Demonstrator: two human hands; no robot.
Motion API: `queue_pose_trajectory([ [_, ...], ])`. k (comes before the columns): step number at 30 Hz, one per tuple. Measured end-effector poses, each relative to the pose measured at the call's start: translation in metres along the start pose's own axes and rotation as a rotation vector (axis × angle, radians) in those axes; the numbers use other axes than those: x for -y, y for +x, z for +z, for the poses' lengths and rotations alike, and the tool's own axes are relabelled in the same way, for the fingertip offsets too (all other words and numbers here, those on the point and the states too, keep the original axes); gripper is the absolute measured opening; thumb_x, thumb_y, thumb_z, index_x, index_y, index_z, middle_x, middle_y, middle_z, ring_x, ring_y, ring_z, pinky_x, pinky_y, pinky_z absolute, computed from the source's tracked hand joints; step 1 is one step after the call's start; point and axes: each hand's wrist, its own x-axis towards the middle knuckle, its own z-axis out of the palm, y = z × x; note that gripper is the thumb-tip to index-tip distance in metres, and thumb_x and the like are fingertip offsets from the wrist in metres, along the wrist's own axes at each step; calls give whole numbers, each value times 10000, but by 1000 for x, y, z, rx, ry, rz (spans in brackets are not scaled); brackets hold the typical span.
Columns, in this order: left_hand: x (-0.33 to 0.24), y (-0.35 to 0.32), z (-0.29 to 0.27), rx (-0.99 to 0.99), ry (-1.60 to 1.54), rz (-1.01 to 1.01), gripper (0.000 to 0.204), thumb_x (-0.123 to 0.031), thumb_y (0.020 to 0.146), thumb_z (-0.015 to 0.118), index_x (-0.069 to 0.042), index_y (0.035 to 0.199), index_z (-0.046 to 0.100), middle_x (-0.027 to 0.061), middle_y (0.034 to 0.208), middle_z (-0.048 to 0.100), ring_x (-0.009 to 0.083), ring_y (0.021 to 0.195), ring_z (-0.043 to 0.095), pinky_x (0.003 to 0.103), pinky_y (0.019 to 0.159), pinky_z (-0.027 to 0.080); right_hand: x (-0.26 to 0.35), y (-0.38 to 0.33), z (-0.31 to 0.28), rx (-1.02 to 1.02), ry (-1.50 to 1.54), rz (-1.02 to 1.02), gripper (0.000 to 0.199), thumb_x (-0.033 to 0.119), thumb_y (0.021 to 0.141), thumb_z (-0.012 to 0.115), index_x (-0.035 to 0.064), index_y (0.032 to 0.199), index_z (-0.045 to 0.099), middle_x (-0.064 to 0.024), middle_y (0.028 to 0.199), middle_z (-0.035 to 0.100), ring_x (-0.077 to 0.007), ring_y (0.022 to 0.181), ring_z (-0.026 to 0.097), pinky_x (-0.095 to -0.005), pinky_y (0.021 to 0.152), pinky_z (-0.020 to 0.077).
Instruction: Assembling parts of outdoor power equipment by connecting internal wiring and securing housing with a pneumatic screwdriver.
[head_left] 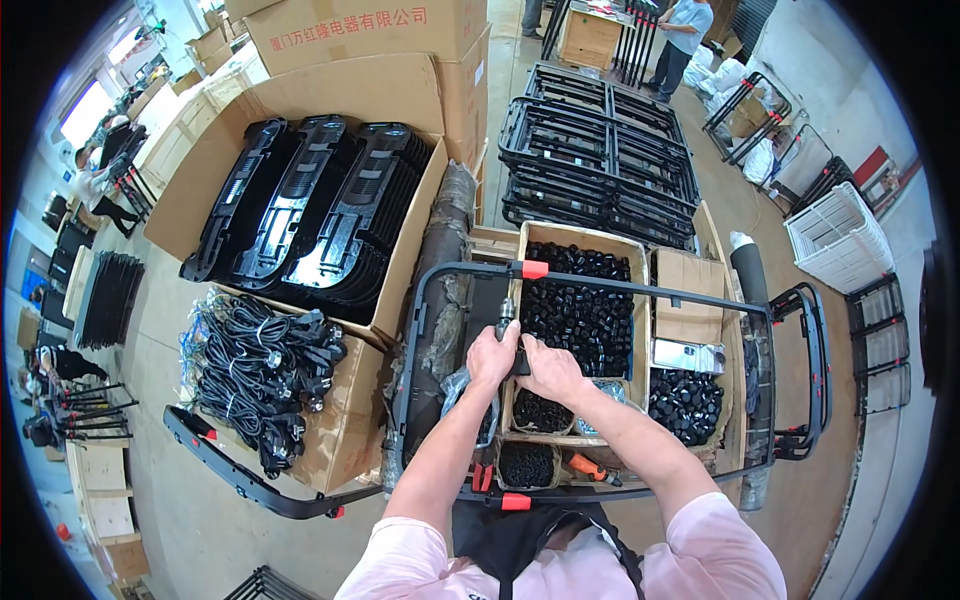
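On the left, black cables (265, 370) lie heaped on a carton (355, 425); beyond them, black panels (300, 210) fill a larger carton; to the right, a black frame (470, 268) with red clips stretches over the bins; inside its outline, the left hand (490, 355) is curled round what looks like a drill (507, 309), tip pointing far; the right hand (550, 368) bends its fingers at the handle, its exact grip hidden; farther right sit small black parts (685, 400)
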Motion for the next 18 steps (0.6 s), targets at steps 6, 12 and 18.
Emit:
queue_pose_trajectory([
  [6,-1,5,9,-15,-22,10,662,-627,976,589,27,966,689,301,1018,734,483,1046,693,549,918,520,-9,3,3,3,-3,10,654,282,785,845,0,1231,460,-267,1048,714,-453,928,735,-518,786,615],
  [12,-8,11,11,14,8,-16,664,-631,978,588,23,1050,675,305,1084,729,484,1074,690,551,929,520,-18,5,2,-36,85,14,651,269,788,841,-1,1235,453,-274,1051,717,-452,927,730,-516,782,614],
  [18,-14,15,11,35,33,-37,685,-648,975,582,19,1114,657,306,1134,724,483,1120,681,553,960,519,-27,9,6,-77,94,-25,762,292,791,841,-34,1340,425,-278,1072,717,-446,931,733,-507,793,615],
])
